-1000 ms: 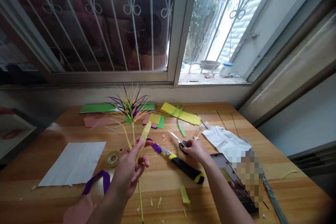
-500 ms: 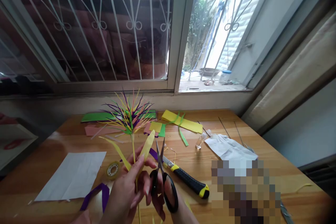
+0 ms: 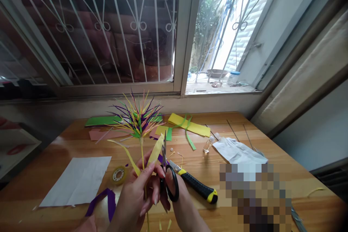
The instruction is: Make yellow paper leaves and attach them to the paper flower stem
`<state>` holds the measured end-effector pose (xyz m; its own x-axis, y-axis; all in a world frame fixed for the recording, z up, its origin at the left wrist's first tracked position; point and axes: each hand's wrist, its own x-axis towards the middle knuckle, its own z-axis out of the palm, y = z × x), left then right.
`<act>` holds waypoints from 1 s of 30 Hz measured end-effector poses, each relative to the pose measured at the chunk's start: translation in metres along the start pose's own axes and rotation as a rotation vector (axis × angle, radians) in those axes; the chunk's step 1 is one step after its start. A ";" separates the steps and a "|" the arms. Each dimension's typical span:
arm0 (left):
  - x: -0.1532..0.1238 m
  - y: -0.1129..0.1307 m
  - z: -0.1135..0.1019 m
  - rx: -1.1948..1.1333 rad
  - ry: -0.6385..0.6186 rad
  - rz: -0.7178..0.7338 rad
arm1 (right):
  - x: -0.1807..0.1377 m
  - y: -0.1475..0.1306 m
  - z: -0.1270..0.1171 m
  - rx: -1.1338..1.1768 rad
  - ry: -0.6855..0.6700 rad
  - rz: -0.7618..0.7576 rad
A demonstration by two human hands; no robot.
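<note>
My left hand [image 3: 137, 185] is closed around the thin stem of a paper flower [image 3: 138, 117], whose spiky head is purple, yellow, pink and green. Pinched in the same hand is a yellow paper strip [image 3: 156, 150] that tapers to a point. Another narrow yellow strip [image 3: 126, 156] curls out to the left of the stem. My right hand [image 3: 172, 185] has its fingers in the black handles of a pair of scissors [image 3: 172, 184]. The blades point up, nearly together, along the right edge of the strip near its tip.
A black-and-yellow utility knife [image 3: 198, 186] lies right of my hands. To the left are a tape roll [image 3: 119, 175], a white sheet [image 3: 77, 181] and a purple strip [image 3: 110, 204]. Yellow paper [image 3: 190, 125], a small glass bottle [image 3: 208, 145] and a white cloth [image 3: 239, 151] lie farther back.
The scissors have gone from spread blades to nearly closed and moved up against the yellow strip's edge. The flower has shifted slightly right.
</note>
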<state>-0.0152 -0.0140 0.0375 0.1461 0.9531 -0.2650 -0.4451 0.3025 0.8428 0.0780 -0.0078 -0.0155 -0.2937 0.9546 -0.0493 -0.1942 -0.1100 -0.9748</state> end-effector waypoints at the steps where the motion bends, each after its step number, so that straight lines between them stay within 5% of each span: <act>1: 0.000 -0.001 -0.001 0.006 0.003 -0.005 | -0.001 -0.002 0.000 0.016 0.007 -0.021; 30: 0.004 0.001 0.011 -0.179 0.164 -0.072 | -0.002 -0.017 -0.003 -0.070 0.190 -0.093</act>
<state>-0.0057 -0.0104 0.0420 0.0446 0.9128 -0.4059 -0.5906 0.3518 0.7263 0.0847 -0.0071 0.0010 -0.0943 0.9955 0.0082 -0.1446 -0.0055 -0.9895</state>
